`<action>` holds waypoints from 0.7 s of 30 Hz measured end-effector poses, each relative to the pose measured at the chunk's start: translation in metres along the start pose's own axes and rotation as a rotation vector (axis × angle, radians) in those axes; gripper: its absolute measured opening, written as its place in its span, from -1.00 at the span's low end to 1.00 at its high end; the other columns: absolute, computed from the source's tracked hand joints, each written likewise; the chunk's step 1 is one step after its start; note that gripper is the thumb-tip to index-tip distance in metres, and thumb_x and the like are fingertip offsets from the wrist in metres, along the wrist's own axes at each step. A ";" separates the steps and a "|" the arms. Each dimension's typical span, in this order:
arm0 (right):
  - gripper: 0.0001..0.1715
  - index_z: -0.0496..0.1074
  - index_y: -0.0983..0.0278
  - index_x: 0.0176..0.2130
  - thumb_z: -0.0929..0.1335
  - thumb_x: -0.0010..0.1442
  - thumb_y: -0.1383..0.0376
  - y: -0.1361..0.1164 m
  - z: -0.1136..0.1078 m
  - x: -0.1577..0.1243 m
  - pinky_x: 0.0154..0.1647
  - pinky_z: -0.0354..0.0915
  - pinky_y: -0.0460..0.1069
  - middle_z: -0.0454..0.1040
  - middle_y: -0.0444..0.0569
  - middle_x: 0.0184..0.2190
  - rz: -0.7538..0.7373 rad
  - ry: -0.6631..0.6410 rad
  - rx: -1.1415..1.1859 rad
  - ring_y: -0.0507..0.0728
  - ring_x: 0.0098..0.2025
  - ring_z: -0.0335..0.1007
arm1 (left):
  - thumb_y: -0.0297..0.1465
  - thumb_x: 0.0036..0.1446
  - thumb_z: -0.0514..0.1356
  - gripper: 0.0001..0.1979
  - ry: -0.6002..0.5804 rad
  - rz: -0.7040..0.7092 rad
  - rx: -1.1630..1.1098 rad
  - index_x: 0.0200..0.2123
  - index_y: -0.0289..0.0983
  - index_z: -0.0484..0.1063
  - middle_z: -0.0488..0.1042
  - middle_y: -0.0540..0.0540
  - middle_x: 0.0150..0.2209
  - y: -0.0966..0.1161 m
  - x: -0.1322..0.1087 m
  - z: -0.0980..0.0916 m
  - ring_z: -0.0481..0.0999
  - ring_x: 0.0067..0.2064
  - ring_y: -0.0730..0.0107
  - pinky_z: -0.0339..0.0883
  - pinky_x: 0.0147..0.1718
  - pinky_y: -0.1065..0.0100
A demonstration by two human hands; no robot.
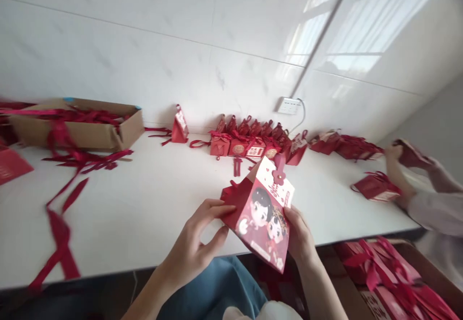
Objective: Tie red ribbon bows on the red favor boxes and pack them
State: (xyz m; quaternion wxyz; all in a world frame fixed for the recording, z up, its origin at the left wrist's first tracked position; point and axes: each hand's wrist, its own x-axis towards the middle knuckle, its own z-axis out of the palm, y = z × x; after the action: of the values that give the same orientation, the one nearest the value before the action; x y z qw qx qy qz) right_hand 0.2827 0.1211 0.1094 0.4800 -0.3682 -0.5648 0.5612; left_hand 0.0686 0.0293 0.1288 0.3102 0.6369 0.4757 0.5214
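A red paper gift box [265,214] with two cartoon figures on its front and a flower-shaped tag [278,177] at its top is tilted above the table's front edge. My left hand [200,238] pinches its left side between thumb and fingers. Along the right edge, my right hand [301,237] grips the same box, its fingers partly hidden behind it. Just behind it, several small finished red boxes [238,147] stand in rows on the white table [152,214].
At the left, a cardboard box [79,134] is full of red ribbons, with loose ribbons [60,233] trailing over the table. Far right, a co-worker's hands [394,153] hold another box. Below them, a carton [430,262] contains larger ribboned boxes. A socket [288,105] is on the wall.
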 end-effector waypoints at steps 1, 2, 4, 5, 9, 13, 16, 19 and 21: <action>-0.59 0.48 0.28 -0.30 0.32 0.13 -0.01 -0.005 -0.013 -0.009 -0.47 0.43 0.01 0.56 0.02 -0.41 -0.042 0.055 -0.040 0.20 -0.43 0.50 | -0.38 0.22 0.08 -0.71 -0.043 -0.011 0.026 0.01 -0.08 0.34 0.32 -0.10 0.02 -0.005 0.004 0.004 0.35 0.08 0.28 0.32 0.03 0.33; -0.63 0.48 0.27 -0.28 0.33 0.13 0.02 -0.011 -0.027 -0.019 -0.45 0.43 -0.01 0.57 0.02 -0.38 -0.090 0.113 -0.105 0.19 -0.41 0.50 | -0.37 0.23 0.07 -0.71 -0.083 -0.021 0.049 0.02 -0.08 0.33 0.31 -0.10 0.04 -0.010 0.008 0.009 0.35 0.10 0.28 0.31 0.05 0.31; -0.70 0.49 0.26 -0.27 0.33 0.17 0.09 -0.022 -0.050 -0.043 -0.46 0.42 -0.05 0.55 0.00 -0.37 -0.193 0.240 -0.330 0.16 -0.40 0.48 | -0.35 0.24 0.05 -0.71 -0.165 -0.031 0.093 0.03 -0.10 0.32 0.32 -0.11 0.07 -0.021 0.016 0.025 0.33 0.12 0.26 0.28 0.09 0.28; -0.74 0.49 0.26 -0.27 0.33 0.18 0.13 -0.026 -0.060 -0.055 -0.50 0.41 -0.08 0.54 0.00 -0.37 -0.237 0.305 -0.462 0.13 -0.43 0.47 | -0.34 0.24 0.04 -0.72 -0.222 -0.026 0.111 0.01 -0.11 0.33 0.34 -0.10 0.06 -0.025 0.020 0.035 0.33 0.13 0.25 0.27 0.10 0.26; -0.82 0.47 0.24 -0.24 0.31 0.21 0.23 -0.034 -0.090 -0.100 -0.59 0.36 -0.14 0.51 0.01 -0.28 -0.301 0.515 -0.832 0.07 -0.45 0.46 | -0.35 0.24 0.02 -0.77 -0.554 0.055 0.127 -0.10 -0.13 0.41 0.45 -0.08 -0.06 -0.038 0.030 0.080 0.43 0.03 0.27 0.36 0.02 0.29; -0.77 0.42 0.22 -0.14 0.24 0.28 0.24 -0.035 -0.105 -0.129 -0.52 0.39 -0.14 0.49 0.04 -0.19 -0.238 0.557 -0.933 0.09 -0.33 0.48 | -0.33 0.23 0.03 -0.71 -0.567 0.155 0.094 0.00 -0.16 0.33 0.41 -0.14 0.01 -0.035 0.043 0.121 0.44 0.02 0.26 0.38 0.00 0.25; -0.78 0.41 0.23 -0.19 0.20 0.30 0.27 -0.036 -0.109 -0.137 -0.42 0.38 -0.10 0.48 0.02 -0.26 -0.201 0.407 -0.970 0.10 -0.31 0.44 | -0.27 0.19 0.09 -0.55 -0.456 0.247 0.019 0.15 -0.18 0.17 0.32 -0.19 0.11 -0.015 0.059 0.141 0.35 0.13 0.20 0.31 0.08 0.16; -0.73 0.39 0.24 -0.33 0.18 0.32 0.24 -0.031 -0.109 -0.132 -0.43 0.31 -0.07 0.43 -0.04 -0.41 -0.214 0.342 -0.891 0.07 -0.43 0.35 | -0.23 0.22 0.05 -0.68 -0.598 0.202 -0.115 0.00 -0.20 0.33 0.47 -0.13 -0.07 0.014 0.074 0.146 0.49 -0.06 0.28 0.42 -0.09 0.28; -0.68 0.38 0.25 -0.35 0.18 0.32 0.17 -0.023 -0.109 -0.121 -0.42 0.30 -0.06 0.42 -0.07 -0.45 -0.185 0.390 -0.685 0.07 -0.44 0.33 | -0.20 0.21 0.07 -0.72 -0.753 0.127 -0.197 -0.14 -0.22 0.43 0.52 -0.08 -0.22 0.029 0.082 0.144 0.53 -0.21 0.34 0.44 -0.23 0.37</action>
State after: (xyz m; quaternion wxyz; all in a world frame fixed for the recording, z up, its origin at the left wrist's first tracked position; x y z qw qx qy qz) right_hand 0.4220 0.0340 0.1061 0.4761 -0.5541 -0.6483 0.2145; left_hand 0.2154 0.1094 0.1467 0.4895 0.7791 0.2360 0.3126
